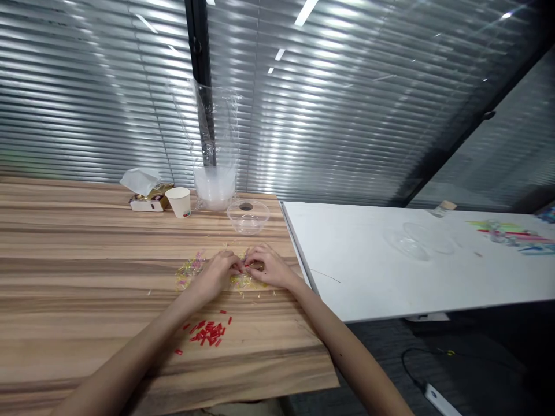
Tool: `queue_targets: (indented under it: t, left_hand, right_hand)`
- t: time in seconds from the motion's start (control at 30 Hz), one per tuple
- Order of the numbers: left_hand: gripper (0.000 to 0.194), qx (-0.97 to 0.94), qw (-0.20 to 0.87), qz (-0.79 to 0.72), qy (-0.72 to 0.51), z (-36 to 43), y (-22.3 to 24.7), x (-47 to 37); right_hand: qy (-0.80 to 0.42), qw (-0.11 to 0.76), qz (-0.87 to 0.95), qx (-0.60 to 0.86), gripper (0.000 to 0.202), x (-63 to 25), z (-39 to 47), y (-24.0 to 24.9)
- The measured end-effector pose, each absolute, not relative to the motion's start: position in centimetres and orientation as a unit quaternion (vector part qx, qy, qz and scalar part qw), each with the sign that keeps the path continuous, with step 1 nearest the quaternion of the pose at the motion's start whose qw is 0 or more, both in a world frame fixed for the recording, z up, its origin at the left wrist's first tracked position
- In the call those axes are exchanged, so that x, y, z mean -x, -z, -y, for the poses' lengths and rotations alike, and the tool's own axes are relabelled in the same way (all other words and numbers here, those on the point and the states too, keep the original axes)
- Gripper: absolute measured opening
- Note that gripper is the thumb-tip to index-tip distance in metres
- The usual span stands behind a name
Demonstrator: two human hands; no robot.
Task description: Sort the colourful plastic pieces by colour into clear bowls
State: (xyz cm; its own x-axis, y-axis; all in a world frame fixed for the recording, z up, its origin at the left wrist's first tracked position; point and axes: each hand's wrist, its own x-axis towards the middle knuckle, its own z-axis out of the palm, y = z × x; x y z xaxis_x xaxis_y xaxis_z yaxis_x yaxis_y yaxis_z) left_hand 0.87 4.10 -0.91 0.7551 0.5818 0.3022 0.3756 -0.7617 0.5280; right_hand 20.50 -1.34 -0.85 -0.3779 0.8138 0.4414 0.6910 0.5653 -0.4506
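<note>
Over a scattered heap of yellow, pink and clear bits [187, 273] on the wooden table, my left hand [219, 271] and my right hand [269, 267] meet with fingertips nearly touching. A small red piece [247, 266] shows at the pinched fingers of my right hand. The fingers of my left hand are also closed in a pinch; what they hold is too small to make out. Closer to the front edge lies a pile of short red pieces [210, 333], resembling cut straw, with a few strays around it.
Behind my hands stand a clear plastic bowl [248, 218], a bagged stack of clear containers [215, 188], a paper cup [179, 202] and a tissue box [151, 197]. A white table [359, 260] adjoins on the right, holding clear lids [407, 244] and coloured straws [515, 234].
</note>
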Motion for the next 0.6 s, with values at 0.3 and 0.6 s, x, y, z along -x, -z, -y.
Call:
queue_targets:
  t: [0.3,0.6]
  left_hand:
    - [0.013,-0.919,0.171,-0.284,-0.215,-3.21,0.31,-1.57]
    - [0.016,-0.923,0.12,-0.286,-0.229,-3.43,0.84,-0.84]
  right_hand:
    - [-0.108,0.319,0.818,0.466,0.01,-20.32,1.44,0.75]
    - [-0.115,0.324,0.82,0.458,0.014,-20.49,1.58,0.92]
